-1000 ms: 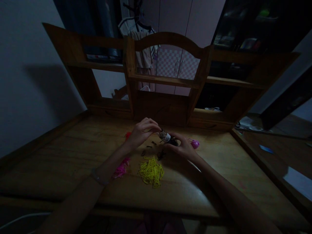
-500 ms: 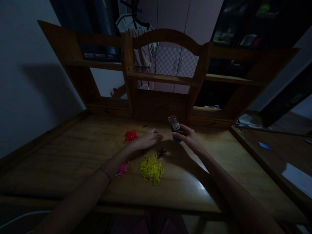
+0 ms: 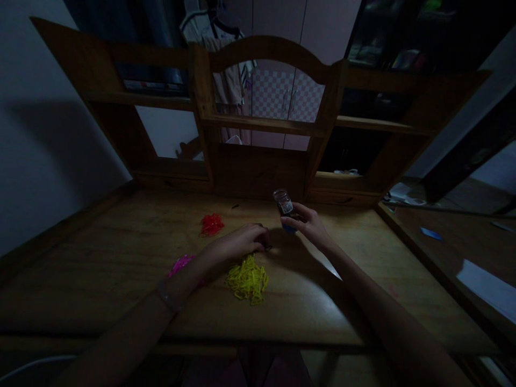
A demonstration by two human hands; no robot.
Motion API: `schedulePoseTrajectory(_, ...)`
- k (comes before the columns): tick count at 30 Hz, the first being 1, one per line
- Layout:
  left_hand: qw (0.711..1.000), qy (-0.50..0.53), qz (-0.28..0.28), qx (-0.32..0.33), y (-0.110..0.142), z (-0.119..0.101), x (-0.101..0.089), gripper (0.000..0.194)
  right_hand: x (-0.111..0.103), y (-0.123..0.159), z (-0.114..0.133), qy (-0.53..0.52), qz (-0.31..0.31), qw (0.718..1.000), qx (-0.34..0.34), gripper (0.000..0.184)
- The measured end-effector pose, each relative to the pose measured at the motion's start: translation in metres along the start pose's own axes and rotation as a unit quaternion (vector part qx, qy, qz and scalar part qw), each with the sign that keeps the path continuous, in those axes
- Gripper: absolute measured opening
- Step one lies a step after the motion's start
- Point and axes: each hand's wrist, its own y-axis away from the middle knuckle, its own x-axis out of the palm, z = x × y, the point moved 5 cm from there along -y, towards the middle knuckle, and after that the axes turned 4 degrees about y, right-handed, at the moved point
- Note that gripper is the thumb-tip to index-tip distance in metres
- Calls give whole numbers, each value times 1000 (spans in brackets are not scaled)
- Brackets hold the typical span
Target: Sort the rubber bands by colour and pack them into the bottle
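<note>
My right hand (image 3: 308,223) is wrapped round a small glass jar (image 3: 282,200) with a label and something blue at its bottom. The jar leans a little to the left and its mouth is uncovered. My left hand (image 3: 255,236) reaches down to the tabletop, its fingers curled together over the small black bands (image 3: 270,248); only a bit of them shows past the fingertips. Just below that hand lies a heap of yellow bands (image 3: 247,280). Red bands (image 3: 212,224) lie farther left, and pink bands (image 3: 180,264) are partly covered by my left forearm.
The wooden desk (image 3: 121,258) has a shelf unit (image 3: 258,126) along its back edge. A small dark piece (image 3: 235,206) lies near the back. To the right, a lower surface holds a blue card (image 3: 431,233) and white paper (image 3: 487,287).
My left hand has come down and toward me onto the black bands, which lay uncovered before. The right hand keeps hold of the jar in nearly the same place. The view has shifted slightly.
</note>
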Motion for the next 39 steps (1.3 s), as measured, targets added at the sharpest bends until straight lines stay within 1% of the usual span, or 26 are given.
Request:
schedulePoseTrajectory(2, 1000, -5, -9, 13, 0, 0, 1, 16, 0, -1, -3, 2, 2, 1000, -4, 42)
schedulePoseTrajectory(5, 1000, -7, -13, 25, 2, -5, 0, 18, 1, -2, -7, 5, 6, 1000, -12, 43)
schedulePoseTrajectory(8, 999, -5, -22, 39, 4, -14, -6, 19, 0, -3, -9, 14, -1, 1000, -13, 41)
schedulePoseTrajectory(11, 996, 0, -78, 38, 0, -20, -17, 19, -2, -2, -6, 19, -5, 1000, -19, 39)
schedulePoseTrajectory(13, 993, 6, -117, 26, -5, -21, -20, 18, -2, -2, -4, 16, -5, 1000, -20, 39)
schedulePoseTrajectory(15, 991, 16, -131, 23, -10, -20, -16, 16, -2, -2, -3, 13, -4, 1000, -19, 40)
schedulePoseTrajectory(18, 991, 21, -127, 25, -12, -14, -4, 15, -2, -2, -2, 13, 0, 1000, -22, 40)
schedulePoseTrajectory(19, 990, 18, -137, 17, -11, -11, -1, 19, -2, -2, -1, 15, 1, 1000, -24, 40)
schedulePoseTrajectory(22, 984, -2, -178, -28, -6, 0, 1, 42, -3, -2, -1, 14, 0, 1000, -26, 40)
schedulePoseTrajectory(23, 984, -7, -178, -33, -5, 1, 1, 47, -4, -2, -2, 11, 1, 1000, -27, 41)
schedulePoseTrajectory(25, 989, -17, -143, -27, -5, -1, 4, 46, -3, -2, -3, 5, 4, 1000, -26, 43)
schedulePoseTrajectory(27, 995, -21, -100, -23, -6, -6, 8, 34, -3, -2, -5, 9, 4, 1000, -23, 43)
schedulePoseTrajectory(29, 996, -19, -84, -30, -7, -10, 10, 21, -3, -2, -6, 17, 2, 1000, -24, 42)
schedulePoseTrajectory(31, 996, -16, -83, -34, -7, -12, 12, 12, -3, -2, -7, 20, 5, 999, -26, 42)
schedulePoseTrajectory(32, 996, -17, -84, -30, -6, -13, 13, 11, -3, -1, -7, 21, 6, 999, -27, 43)
schedulePoseTrajectory(36, 996, -32, -89, 1, -2, -11, 20, 20, -4, -1, -5, 38, 3, 999, -33, 42)
schedulePoseTrajectory(39, 994, -40, -105, 15, 0, -5, 15, 22, -5, -1, -5, 66, -3, 997, -47, 40)
